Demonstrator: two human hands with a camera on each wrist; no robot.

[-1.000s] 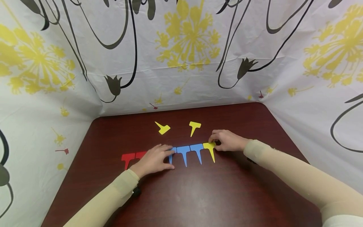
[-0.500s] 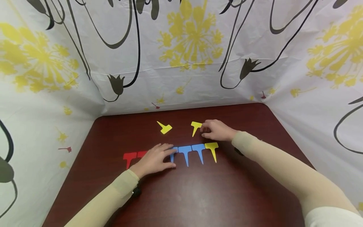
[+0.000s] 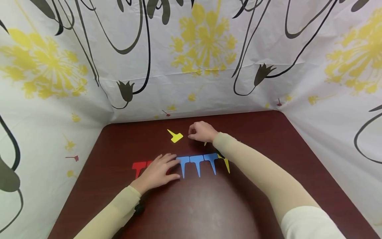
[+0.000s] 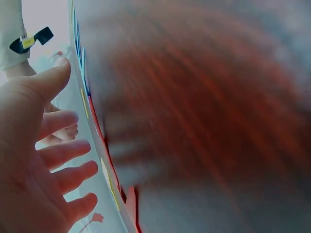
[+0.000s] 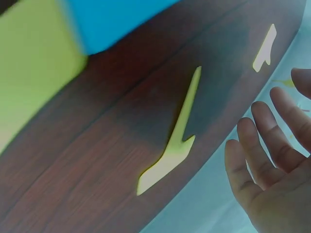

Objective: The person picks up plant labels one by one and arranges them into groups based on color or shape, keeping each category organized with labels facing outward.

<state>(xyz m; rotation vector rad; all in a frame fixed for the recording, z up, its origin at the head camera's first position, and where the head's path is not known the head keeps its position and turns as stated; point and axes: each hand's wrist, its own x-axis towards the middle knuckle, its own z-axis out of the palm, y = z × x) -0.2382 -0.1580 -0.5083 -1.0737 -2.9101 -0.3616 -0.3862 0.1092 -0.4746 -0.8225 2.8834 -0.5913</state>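
Observation:
T-shaped plastic plant labels form a row in the head view: red labels at left, blue labels in the middle, and a yellow label at right, partly behind the right sleeve. My left hand hovers over the red part with spread fingers, hiding some labels; its fingertips reach the leftmost blue one. My right hand is behind the row, fingers loosely bent and holding nothing. Beneath it lies a loose yellow label, mostly hidden in the head view. Another loose yellow label lies just left of that hand.
The dark red-brown table has rounded far corners. A white patterned cloth hangs at its back and sides. My right forearm crosses over the right end of the row.
My right hand has left the yellow label at the row's end and moved leftward, past one loose yellow label towards the other. My left hand has shifted slightly left, uncovering more of the leftmost blue label.

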